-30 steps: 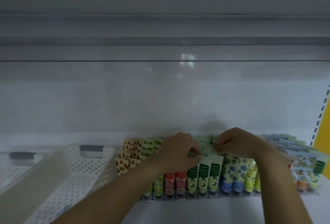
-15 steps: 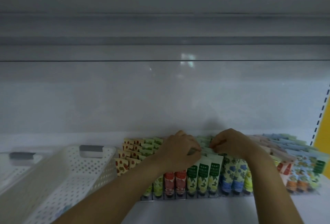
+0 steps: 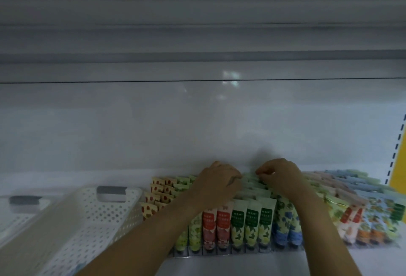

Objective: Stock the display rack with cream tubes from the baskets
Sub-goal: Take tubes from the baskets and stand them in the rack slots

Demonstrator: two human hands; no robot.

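Presently both hands are at the rear of the display rack (image 3: 219, 252), which stands on the white shelf (image 3: 373, 262) at centre-right. The rack is packed with cream tubes (image 3: 252, 220) standing cap-down in lanes: red, green-labelled and blue-flowered ones show in the front row, and more lie stepped back behind them.

The right hand (image 3: 282, 176) is curled, with thumb and forefinger pinching the crimped top of one of the pale green tubes (image 3: 249, 182) in the back rows of the middle lanes. The left hand (image 3: 216, 184) is curled just beside it, fingertips down against the same pale tops. Its own knuckles hide whether it grips a tube or only touches. The two hands are close but apart.

Both forearms cross over the front rows and block the view of several lanes. The tubes under the palms cannot be seen.

A white perforated basket (image 3: 105, 216) with a grey handle (image 3: 111, 193) stands left of the rack, tilted, its near wall blurred. A second basket (image 3: 19, 212) lies further left, partly cut off. Contents of either cannot be made out. A pale back panel (image 3: 197, 126) rises behind. A yellow upright (image 3: 398, 165) stands at the right edge.
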